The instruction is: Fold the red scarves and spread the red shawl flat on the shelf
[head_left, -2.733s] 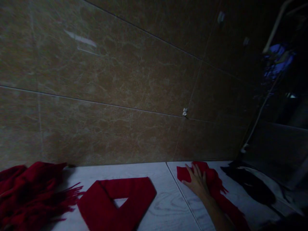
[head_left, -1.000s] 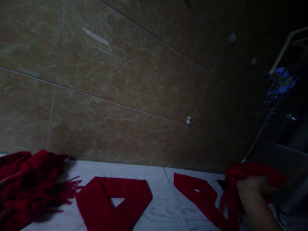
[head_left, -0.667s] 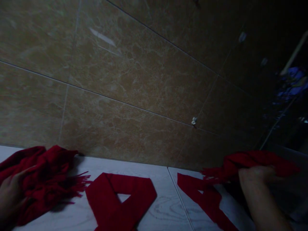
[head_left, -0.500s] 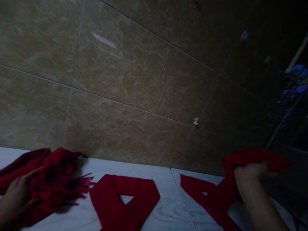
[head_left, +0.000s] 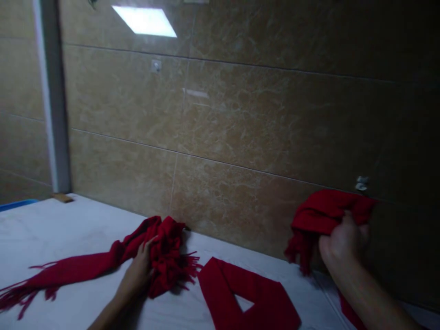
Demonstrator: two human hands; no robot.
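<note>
My left hand (head_left: 139,270) is closed on a bunched red scarf (head_left: 167,250) with fringed ends, which lies on the white surface near the wall. One long tail of that scarf trails out to the left. Raised at the right, my right hand (head_left: 345,238) grips another red scarf (head_left: 319,208), folded over, its fringe hanging down on the left side. Between the two hands lies a flat red scarf (head_left: 256,284), crossed into a loop with white showing through its middle. The fingertips of my right hand are partly hidden by cloth.
Behind the surface (head_left: 92,224) rises a brown marbled tile wall (head_left: 223,123) with a small metal fitting (head_left: 361,183). A grey post (head_left: 51,101) stands at the left, a small wooden piece (head_left: 62,197) at its foot. A blue edge (head_left: 19,205) shows at far left.
The view has swung left, bringing the post and the scarf's long tail into sight. My right hand has lifted its scarf off the surface; my left hand stays on the bunched one.
</note>
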